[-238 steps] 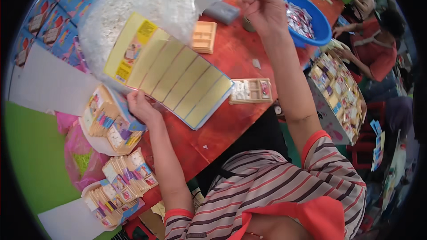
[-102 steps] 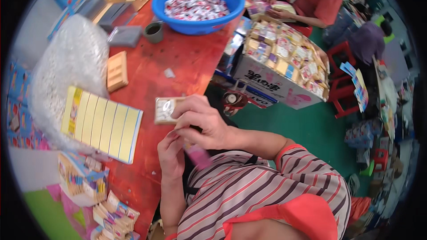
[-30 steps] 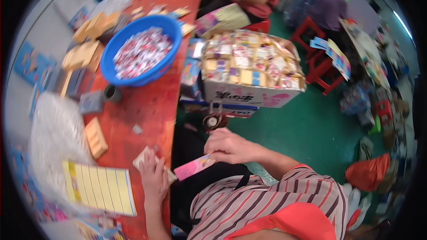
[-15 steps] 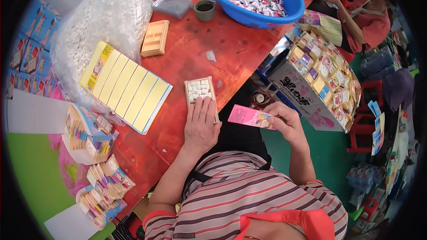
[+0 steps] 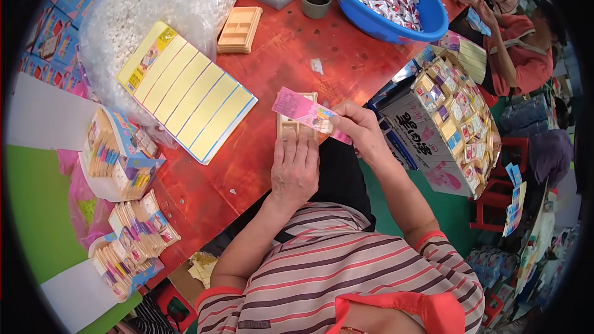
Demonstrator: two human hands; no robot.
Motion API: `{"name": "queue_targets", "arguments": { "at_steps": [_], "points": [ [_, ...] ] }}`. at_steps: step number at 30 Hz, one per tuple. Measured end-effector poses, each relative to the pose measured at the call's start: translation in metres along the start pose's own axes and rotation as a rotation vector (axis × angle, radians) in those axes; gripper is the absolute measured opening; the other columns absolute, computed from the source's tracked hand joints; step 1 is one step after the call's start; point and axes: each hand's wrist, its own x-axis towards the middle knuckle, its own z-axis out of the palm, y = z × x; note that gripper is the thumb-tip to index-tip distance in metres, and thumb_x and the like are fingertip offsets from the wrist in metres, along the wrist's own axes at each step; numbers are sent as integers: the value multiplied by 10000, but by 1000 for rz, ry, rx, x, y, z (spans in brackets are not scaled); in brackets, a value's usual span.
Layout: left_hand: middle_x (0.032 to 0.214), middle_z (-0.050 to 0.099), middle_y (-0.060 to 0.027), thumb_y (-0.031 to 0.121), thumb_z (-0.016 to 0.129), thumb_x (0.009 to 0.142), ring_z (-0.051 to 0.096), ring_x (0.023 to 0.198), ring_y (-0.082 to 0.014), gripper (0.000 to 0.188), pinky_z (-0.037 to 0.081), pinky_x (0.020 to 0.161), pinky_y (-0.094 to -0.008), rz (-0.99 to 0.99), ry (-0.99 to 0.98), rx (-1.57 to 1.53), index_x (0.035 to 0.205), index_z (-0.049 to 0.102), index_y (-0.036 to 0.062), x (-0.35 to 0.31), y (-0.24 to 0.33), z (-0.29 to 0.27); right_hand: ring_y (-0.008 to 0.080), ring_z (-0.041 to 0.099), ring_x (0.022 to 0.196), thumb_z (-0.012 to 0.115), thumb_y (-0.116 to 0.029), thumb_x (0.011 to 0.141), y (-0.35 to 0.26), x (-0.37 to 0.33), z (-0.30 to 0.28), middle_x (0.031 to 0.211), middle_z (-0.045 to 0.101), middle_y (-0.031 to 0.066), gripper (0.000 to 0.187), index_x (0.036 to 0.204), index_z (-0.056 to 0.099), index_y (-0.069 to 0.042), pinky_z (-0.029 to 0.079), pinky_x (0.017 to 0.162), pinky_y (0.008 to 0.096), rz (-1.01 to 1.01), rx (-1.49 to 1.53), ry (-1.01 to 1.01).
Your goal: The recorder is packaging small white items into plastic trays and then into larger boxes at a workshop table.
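Observation:
A small beige compartment tray (image 5: 287,131) lies at the red table's near edge. Across its far part hangs a pink printed card (image 5: 301,108), which covers most of the white pieces seen there earlier. My right hand (image 5: 362,131) pinches the card's right end between thumb and fingers. On the near part of the tray rests my left hand (image 5: 296,170), its fingers stretched out flat and pointing away from me. Whether its thumb presses the tray's side is hard to make out.
Yellow ruled sheets (image 5: 189,95) lie left of the tray, against a clear bag of white pieces (image 5: 148,30). Far right stands a blue basin (image 5: 436,21) of sachets, with a full carton (image 5: 411,130) below. Filled trays (image 5: 133,229) stack at left. A co-worker (image 5: 526,55) sits far right.
My right hand has brought the pink card leftward and up, over the tray. My left hand stays on the tray. The whole view has shifted a little.

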Motion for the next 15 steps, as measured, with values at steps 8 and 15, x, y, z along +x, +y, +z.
{"name": "queue_targets", "arguments": {
  "at_steps": [8,15],
  "points": [
    [1215,540,-231,139,558,832,489,1189,-393,353,370,1043,-509,-17,67,-84,1112,604,-71,-7,0,7,178,557,822,625,-134,876,9,27,27,872,539,70,160,881,629,26,430,720,315,-55,-294,-94],
    [1181,540,-195,158,566,823,475,1196,-346,392,354,1031,-515,26,88,-44,1153,600,-51,-11,-5,10,336,577,874,596,-202,855,4,34,38,888,570,148,211,819,634,2,388,737,425,-139,-629,-138]
  ]
}}
